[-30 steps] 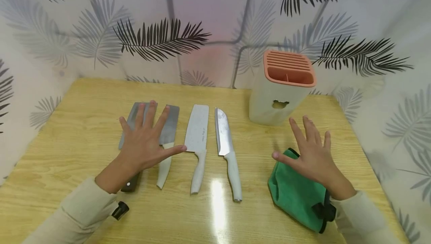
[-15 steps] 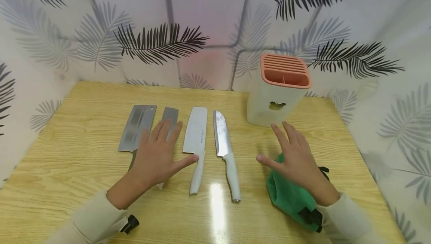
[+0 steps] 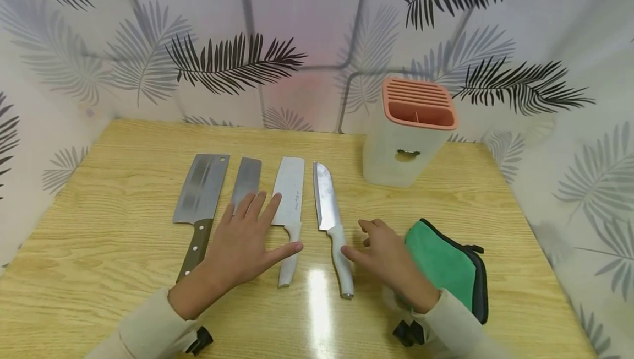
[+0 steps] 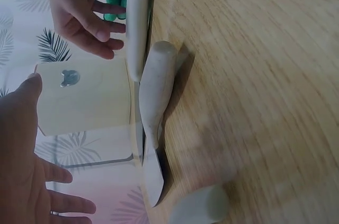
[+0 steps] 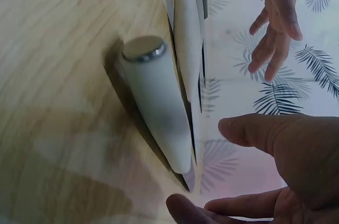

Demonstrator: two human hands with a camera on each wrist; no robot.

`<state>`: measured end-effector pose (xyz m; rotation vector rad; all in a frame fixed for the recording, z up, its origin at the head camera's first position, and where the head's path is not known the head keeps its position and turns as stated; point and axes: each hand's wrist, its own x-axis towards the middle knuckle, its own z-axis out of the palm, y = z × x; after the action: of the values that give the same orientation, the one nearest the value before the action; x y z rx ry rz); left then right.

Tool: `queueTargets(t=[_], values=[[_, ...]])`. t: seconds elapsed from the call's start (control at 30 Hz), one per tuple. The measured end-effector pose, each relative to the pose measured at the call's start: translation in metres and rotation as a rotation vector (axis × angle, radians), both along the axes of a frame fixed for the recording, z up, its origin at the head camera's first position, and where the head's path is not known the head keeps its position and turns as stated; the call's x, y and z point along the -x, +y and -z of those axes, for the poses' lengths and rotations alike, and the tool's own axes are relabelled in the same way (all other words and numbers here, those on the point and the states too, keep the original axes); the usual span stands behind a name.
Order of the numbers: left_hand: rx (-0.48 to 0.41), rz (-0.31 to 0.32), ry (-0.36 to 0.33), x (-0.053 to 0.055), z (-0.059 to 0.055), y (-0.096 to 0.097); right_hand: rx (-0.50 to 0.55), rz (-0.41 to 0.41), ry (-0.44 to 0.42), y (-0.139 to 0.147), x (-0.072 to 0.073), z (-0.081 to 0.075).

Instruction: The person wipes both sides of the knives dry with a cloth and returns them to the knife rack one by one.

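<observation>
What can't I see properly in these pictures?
Head view: the second knife from the left has its handle hidden by the left hand.
Head view: the third knife's writing is too small to read.
Head view: the holder hides its inside bottom behind its walls.
Left wrist view: the lowest handle is cut off by the bottom edge.

There are one left hand and one right hand, one dark-handled knife and three pale-handled knives making four, one slotted holder, one green cloth and one wooden table.
</observation>
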<state>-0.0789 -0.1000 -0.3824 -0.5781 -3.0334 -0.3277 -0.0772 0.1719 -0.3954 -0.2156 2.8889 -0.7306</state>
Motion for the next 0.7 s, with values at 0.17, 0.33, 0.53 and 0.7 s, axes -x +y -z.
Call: queueTargets(t=[0.17,0.33,0.53,0.7], values=[[-0.028,0.005,0.004,-0.001,0.001,0.001,0.034,0.009,-0.013,-0.012,0.005,0.005],[-0.045,0.019,-0.017,-0.004,0.002,0.004,0.045,0.02,-0.001,-0.022,0.011,0.01],[-0.05,0.027,-0.014,-0.007,0.003,0.009,0.078,0.068,-0.086,-0.028,0.017,0.017],[-0.059,0.05,-0.003,-0.009,0.003,0.012,0.123,0.101,-0.148,-0.027,0.023,0.023]])
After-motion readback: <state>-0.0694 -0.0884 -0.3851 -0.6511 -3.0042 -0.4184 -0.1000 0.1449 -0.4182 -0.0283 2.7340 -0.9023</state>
